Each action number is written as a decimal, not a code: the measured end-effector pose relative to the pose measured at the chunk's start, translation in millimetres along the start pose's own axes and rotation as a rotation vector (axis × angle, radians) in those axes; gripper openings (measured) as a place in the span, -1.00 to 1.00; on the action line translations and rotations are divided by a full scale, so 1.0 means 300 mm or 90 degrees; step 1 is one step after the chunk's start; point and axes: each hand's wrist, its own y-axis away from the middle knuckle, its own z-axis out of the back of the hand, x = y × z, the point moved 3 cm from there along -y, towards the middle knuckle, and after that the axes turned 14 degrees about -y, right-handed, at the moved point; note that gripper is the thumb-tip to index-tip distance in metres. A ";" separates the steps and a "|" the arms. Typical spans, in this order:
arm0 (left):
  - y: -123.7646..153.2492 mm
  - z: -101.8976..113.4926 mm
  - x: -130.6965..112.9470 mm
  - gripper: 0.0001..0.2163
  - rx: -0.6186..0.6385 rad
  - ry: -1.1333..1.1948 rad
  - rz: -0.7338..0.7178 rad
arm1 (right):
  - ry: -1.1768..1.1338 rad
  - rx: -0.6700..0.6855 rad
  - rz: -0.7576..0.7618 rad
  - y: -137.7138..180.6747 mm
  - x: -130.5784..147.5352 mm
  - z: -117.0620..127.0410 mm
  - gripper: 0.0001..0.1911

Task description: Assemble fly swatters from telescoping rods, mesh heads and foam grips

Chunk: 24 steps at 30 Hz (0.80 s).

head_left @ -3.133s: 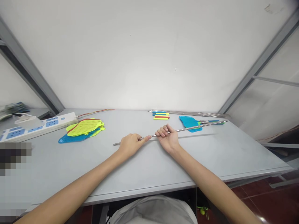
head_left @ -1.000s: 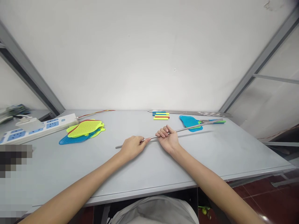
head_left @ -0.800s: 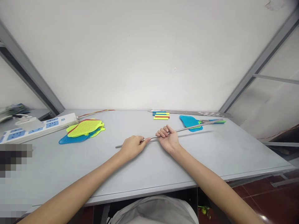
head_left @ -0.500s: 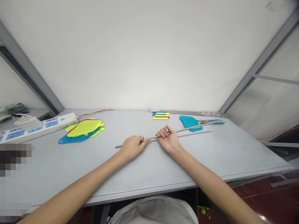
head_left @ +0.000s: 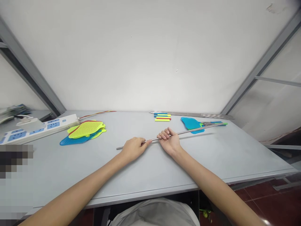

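My left hand (head_left: 134, 146) is closed around a thin metal rod (head_left: 191, 131) near its left end, palm down, thumb pointing right along it. A short stub of rod sticks out beyond that hand. My right hand (head_left: 169, 142) is turned palm up, its curled fingers wrapped over the rod near the middle. The rod slants up to the right, and its far end passes in front of a blue fly swatter (head_left: 188, 122). Behind my hands lies a small group of coloured handle tubes (head_left: 162, 120) in yellow, red and blue.
At the left lies a pile of yellow and blue perforated swatter heads (head_left: 86, 128), beside a white power strip (head_left: 67, 121) with a plug in it. Several metal rods (head_left: 199, 115) lie along the wall at the back of the grey table (head_left: 150, 175).
Both hands keep their hold on the rod in nearly the same place. The rod's right end has dipped very slightly.
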 end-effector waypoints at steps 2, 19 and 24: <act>-0.001 -0.001 0.000 -0.48 0.000 -0.001 0.000 | -0.001 -0.003 0.000 0.001 -0.001 0.001 -0.69; -0.001 -0.001 0.003 -0.47 0.004 0.002 -0.015 | 0.002 -0.025 0.000 0.001 0.001 0.006 -0.69; 0.000 -0.002 0.005 -0.47 0.007 0.000 -0.017 | 0.002 -0.033 -0.002 0.000 0.001 0.003 -0.69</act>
